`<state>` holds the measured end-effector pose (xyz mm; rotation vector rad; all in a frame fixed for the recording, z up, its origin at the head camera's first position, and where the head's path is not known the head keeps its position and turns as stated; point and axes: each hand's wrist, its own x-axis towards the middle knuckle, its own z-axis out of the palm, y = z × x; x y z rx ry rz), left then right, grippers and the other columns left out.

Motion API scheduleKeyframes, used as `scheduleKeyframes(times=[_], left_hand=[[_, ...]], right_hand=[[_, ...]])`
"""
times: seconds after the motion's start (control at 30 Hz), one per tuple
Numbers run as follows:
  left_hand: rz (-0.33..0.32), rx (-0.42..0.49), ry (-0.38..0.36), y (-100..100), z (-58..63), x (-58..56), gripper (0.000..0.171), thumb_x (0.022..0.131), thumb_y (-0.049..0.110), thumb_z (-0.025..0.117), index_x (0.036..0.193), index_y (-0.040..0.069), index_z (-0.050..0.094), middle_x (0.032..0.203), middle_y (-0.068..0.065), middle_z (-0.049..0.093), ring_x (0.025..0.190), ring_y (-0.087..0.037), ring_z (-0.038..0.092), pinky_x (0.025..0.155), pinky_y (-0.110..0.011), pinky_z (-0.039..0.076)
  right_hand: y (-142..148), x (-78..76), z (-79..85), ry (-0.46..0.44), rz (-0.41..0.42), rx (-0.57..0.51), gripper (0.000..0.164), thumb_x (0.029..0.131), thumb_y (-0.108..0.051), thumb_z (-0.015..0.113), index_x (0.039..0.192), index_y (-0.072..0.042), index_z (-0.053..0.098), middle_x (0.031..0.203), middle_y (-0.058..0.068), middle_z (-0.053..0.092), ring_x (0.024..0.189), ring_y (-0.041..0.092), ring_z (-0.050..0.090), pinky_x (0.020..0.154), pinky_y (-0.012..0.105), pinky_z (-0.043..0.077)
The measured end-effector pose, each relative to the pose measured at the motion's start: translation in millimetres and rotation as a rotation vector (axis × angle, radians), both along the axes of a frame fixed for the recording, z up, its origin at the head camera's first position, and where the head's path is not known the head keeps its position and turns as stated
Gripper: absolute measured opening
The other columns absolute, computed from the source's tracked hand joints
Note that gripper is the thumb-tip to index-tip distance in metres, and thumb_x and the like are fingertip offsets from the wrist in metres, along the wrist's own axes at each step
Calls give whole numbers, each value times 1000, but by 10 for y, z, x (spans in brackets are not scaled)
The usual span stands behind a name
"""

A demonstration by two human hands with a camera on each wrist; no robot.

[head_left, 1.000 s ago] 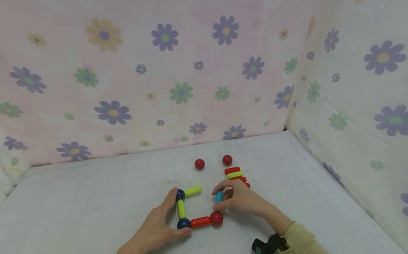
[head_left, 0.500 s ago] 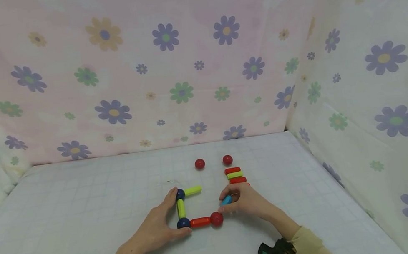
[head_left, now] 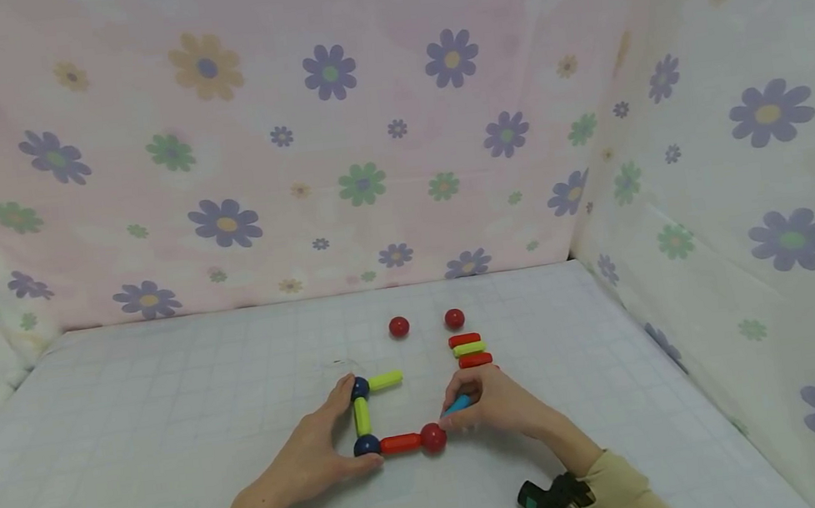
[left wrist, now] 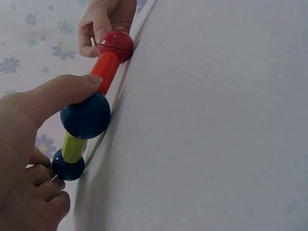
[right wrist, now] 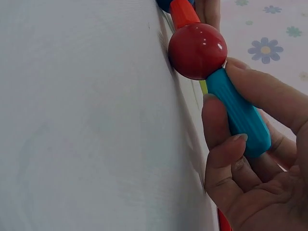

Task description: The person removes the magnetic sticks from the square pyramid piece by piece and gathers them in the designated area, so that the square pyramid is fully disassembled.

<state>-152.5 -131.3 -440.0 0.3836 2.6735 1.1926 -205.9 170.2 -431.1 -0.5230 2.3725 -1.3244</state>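
Pink flowered cloth [head_left: 277,168] hangs behind a pale covered table [head_left: 169,415], and from where I stand I'll call twelve o'clock straight away from the person. Reaching in from eight o'clock, the left hand [head_left: 316,449] is bent in a wide curve round one side of a toy frame [head_left: 390,445], thumb on the near blue ball [head_left: 366,446], fingertips at the far blue ball [head_left: 360,388]. At three o'clock, the right hand [head_left: 496,401] has its fingers curled and pinches a light blue stick [right wrist: 240,113], whose tip meets the frame's red ball [head_left: 433,438]; whether it is fixed there, I can't tell. As I judge it, the frame is partly built: a yellow stick [head_left: 361,417] links the two blue balls, a red stick [head_left: 404,443] runs to the red ball, and a second yellow stick [head_left: 386,380] points to three o'clock with its end free. Not yet used are one loose red ball [head_left: 399,327] at twelve, another loose red ball [head_left: 455,319] near one, and a row of sticks [head_left: 470,350] towards two, partly hidden by the right hand.
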Motion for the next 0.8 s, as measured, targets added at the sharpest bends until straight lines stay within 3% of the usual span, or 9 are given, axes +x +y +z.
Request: scheduleKeyframes(times=[0.8], left_hand=[[4,-4,6,15,23,9,115,73,51,86,161,15,21,166,-5,23,152,-28,24,119,-55,29]], right_hand=[[-19,33,-18,49,26,-55,17,84,-24,81,94,-13,73,93,5,68,86,22,59,74,29,53]])
